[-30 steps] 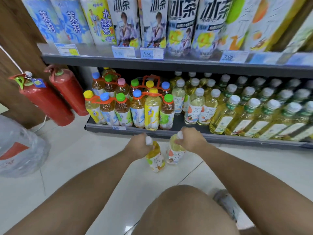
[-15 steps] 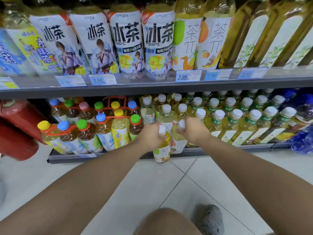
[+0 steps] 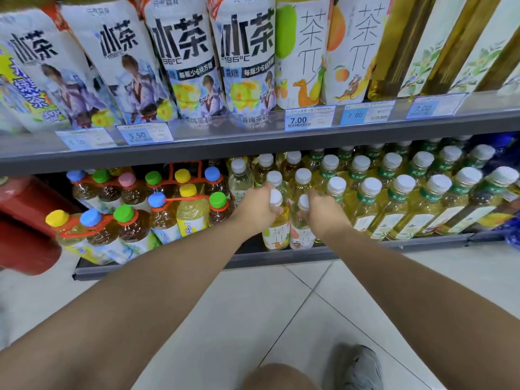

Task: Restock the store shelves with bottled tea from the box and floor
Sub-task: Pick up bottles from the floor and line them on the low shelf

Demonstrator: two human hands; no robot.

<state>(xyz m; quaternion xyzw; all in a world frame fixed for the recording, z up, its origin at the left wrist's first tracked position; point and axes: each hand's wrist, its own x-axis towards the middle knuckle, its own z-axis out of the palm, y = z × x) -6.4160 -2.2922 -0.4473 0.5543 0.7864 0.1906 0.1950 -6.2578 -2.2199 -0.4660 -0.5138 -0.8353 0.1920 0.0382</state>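
So this is the placing step: the left hand [image 3: 257, 211] has its grip wrapped round the neck of one tea bottle [image 3: 277, 229] and the right hand [image 3: 323, 211] is wrapped the same way round a second bottle [image 3: 302, 233], both upright at the front edge of the bottom shelf [image 3: 281, 256], just ahead of the white-capped row. They look like they're sitting on the shelf but I honestly can't tell for sure. Next up, I'd guess: let go cleanly without tipping them, maybe nudging them back against the row.
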